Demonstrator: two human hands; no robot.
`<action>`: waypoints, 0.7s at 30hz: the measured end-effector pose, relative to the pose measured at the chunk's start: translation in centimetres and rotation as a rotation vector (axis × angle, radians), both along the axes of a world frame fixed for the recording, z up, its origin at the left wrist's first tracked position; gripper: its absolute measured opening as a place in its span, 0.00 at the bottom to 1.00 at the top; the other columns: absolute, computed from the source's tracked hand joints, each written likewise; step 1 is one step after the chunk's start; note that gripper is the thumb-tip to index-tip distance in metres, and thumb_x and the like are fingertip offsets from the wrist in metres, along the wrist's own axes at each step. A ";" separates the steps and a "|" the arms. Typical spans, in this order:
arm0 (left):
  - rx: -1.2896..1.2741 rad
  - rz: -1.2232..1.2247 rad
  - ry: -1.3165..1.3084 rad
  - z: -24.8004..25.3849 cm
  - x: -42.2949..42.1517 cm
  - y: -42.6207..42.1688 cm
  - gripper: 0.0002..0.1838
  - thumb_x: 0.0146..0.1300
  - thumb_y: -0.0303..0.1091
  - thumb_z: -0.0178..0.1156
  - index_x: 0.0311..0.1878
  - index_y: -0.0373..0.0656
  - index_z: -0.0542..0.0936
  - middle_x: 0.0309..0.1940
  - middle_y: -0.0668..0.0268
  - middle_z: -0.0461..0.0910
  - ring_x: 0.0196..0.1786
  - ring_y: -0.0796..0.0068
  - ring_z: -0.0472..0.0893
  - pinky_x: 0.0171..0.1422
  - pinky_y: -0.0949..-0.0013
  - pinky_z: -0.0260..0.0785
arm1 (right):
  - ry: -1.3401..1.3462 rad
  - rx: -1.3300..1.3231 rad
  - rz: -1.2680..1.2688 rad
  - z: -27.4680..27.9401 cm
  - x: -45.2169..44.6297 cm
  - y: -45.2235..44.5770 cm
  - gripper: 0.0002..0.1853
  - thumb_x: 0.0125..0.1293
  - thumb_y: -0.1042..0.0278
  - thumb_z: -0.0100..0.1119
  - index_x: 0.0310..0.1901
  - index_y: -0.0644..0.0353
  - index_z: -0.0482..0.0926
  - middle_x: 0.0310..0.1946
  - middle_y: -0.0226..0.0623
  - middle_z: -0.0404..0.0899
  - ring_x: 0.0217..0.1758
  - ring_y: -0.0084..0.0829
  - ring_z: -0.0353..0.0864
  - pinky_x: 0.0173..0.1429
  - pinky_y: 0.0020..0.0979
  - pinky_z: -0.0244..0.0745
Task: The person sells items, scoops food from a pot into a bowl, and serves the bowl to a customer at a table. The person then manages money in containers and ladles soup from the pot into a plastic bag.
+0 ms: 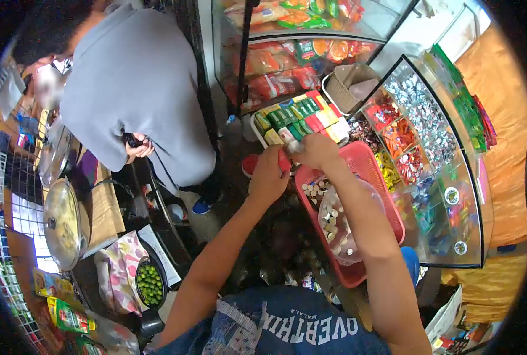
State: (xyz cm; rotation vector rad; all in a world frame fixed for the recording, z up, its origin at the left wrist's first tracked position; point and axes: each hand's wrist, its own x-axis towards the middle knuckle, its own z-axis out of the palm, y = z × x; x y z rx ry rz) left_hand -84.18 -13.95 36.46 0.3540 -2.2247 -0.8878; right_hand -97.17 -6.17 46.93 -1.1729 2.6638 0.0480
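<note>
My left hand [267, 173] is closed around a small pinkish-red item [284, 160] whose kind I cannot make out. Right beside it, my right hand [318, 151] is closed too, with something small and whitish at its fingertips. Both hands meet just in front of a white basket [254, 125] packed with small green, red and yellow boxes [302, 115] that look like cigarette packs. Under my right forearm lies a red plastic basket [399, 220]. It holds loose coins [315, 190] and a clear plastic bowl [370, 192] with more coins [330, 222].
A person in a grey shirt [139, 77] stands at the left, a black object in one hand. Candy cases [432, 118] line the right, and a glass cabinet [317, 36] holds packets behind. Lower left are a lidded pot [65, 225] and a bowl of green fruits [150, 284].
</note>
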 end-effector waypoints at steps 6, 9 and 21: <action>0.020 -0.066 -0.057 -0.6 -0.9 1.1 0.33 0.52 0.32 0.64 0.61 0.36 0.63 0.56 0.48 0.69 0.58 0.45 0.70 0.58 0.51 0.68 | 0.089 0.038 0.019 -2.4 -1.9 0.6 0.31 0.50 0.36 0.63 0.37 0.63 0.83 0.37 0.50 0.82 0.42 0.46 0.83 0.47 0.42 0.78; -0.048 -0.044 -0.241 -0.2 -1.2 0.6 0.34 0.53 0.34 0.63 0.63 0.35 0.63 0.58 0.46 0.68 0.59 0.44 0.70 0.57 0.50 0.69 | 0.119 -0.107 0.015 -4.2 -2.3 1.5 0.33 0.51 0.34 0.61 0.38 0.64 0.83 0.39 0.50 0.81 0.43 0.46 0.83 0.46 0.43 0.78; 1.163 -0.333 0.190 4.4 1.4 9.7 0.26 0.72 0.43 0.45 0.66 0.35 0.63 0.58 0.53 0.72 0.62 0.62 0.71 0.64 0.58 0.64 | -0.291 -1.510 -0.334 -1.5 0.7 6.9 0.17 0.73 0.56 0.43 0.40 0.61 0.78 0.25 0.32 0.71 0.25 0.21 0.68 0.31 0.26 0.68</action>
